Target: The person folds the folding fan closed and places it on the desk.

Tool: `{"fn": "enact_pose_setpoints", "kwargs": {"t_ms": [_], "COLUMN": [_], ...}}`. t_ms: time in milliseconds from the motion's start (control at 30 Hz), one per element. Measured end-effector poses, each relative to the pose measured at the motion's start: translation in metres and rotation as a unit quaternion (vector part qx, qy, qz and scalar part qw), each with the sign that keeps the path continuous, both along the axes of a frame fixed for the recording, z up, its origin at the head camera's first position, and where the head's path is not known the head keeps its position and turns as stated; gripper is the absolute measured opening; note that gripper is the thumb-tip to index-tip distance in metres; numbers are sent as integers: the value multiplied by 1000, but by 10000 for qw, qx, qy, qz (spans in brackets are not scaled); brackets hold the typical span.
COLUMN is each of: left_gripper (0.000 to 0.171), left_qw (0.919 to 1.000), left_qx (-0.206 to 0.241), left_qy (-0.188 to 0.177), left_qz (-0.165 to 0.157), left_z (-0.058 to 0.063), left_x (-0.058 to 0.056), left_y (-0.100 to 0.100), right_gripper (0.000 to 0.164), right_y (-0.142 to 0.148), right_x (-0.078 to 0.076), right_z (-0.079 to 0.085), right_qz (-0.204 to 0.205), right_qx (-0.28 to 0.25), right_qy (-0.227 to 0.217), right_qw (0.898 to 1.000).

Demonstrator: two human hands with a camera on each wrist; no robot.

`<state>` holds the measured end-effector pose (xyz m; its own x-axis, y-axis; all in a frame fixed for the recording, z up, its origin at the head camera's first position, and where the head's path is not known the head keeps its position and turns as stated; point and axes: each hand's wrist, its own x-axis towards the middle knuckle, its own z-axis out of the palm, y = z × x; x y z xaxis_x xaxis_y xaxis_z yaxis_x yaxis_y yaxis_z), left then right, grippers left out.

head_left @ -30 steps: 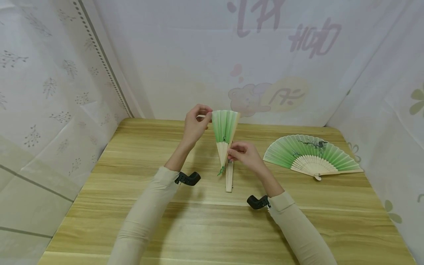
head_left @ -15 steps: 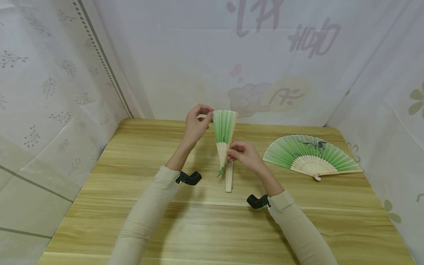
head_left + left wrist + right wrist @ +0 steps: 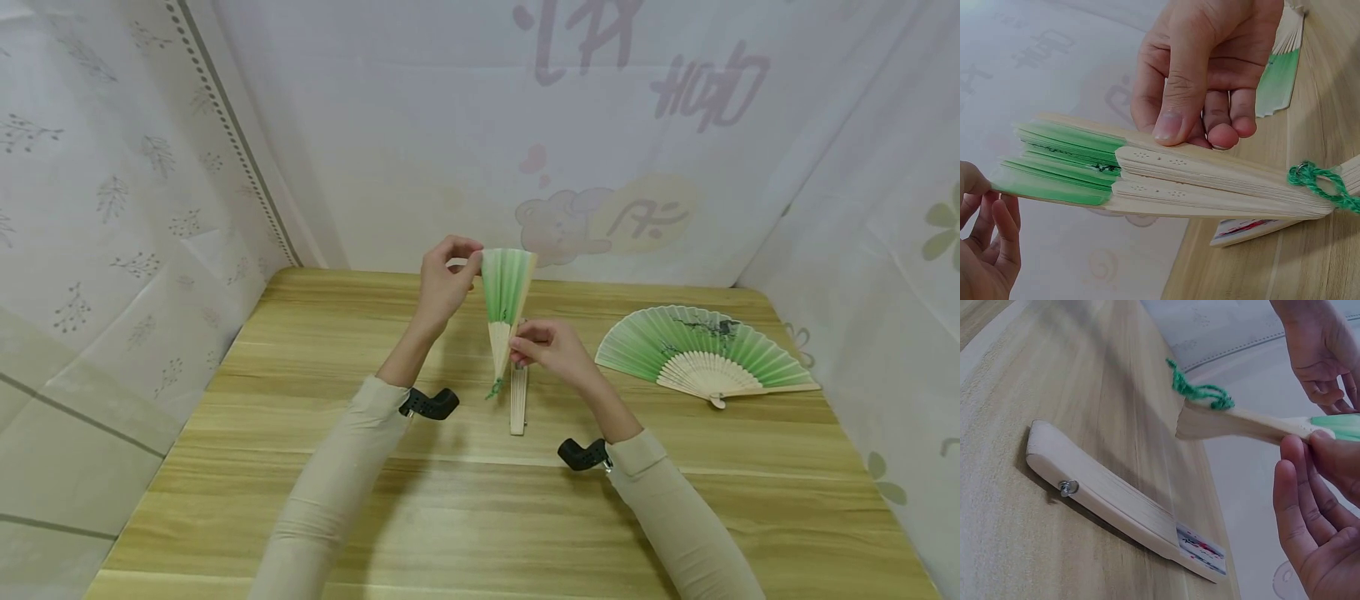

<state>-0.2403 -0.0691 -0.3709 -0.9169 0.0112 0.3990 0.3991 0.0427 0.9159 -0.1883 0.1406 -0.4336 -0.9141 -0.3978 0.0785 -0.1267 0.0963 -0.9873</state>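
Observation:
A partly spread green folding fan (image 3: pixel 504 287) is held up over the table, its pale ribs pointing down and a green cord (image 3: pixel 1322 182) looped at the pivot end. At its upper left corner my left hand (image 3: pixel 444 279) pinches the edge between thumb and fingers. Lower down, on the opposite outer rib, my right hand (image 3: pixel 553 350) grips with thumb and fingertips. Beneath them a second fan (image 3: pixel 1107 494) lies folded on the table, with a metal pin and ring at its pivot and a strip of coloured print showing. My right hand partly covers it in the head view.
A fully spread green fan (image 3: pixel 708 354) with a dark branch print lies on the right of the wooden table (image 3: pixel 465 517). Patterned cloth (image 3: pixel 405 125) hangs behind and on both sides. Black camera mounts (image 3: pixel 431 404) stick out from both wrists.
The held fan has narrowed slightly, its right edge shifting left. My right hand has moved a little left with it; my left hand has hardly moved.

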Motion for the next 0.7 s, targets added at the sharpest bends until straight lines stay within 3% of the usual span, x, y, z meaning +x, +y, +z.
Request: {"fn": "enact_pose_setpoints", "kwargs": {"t_ms": [300,533,700], "left_gripper": [18,16,16], "left_qw": [9999,9995,9992], "left_qx": [109,120,85], "left_qy": [76,160,150], "left_qz": [87,242,362], "left_z": [4,25,28], "left_x": [4,23,27], "left_y": [0,5,7], "right_gripper": [10,9,8], "right_y": [-3,-3,-3], "right_x": [2,1,1], "right_z": [3,3,4], "right_qz": [171,243,302], "right_qx": [-88,-168,-287], "right_qy": [151,201,208], "right_qw": [9997,9994,9989]}}
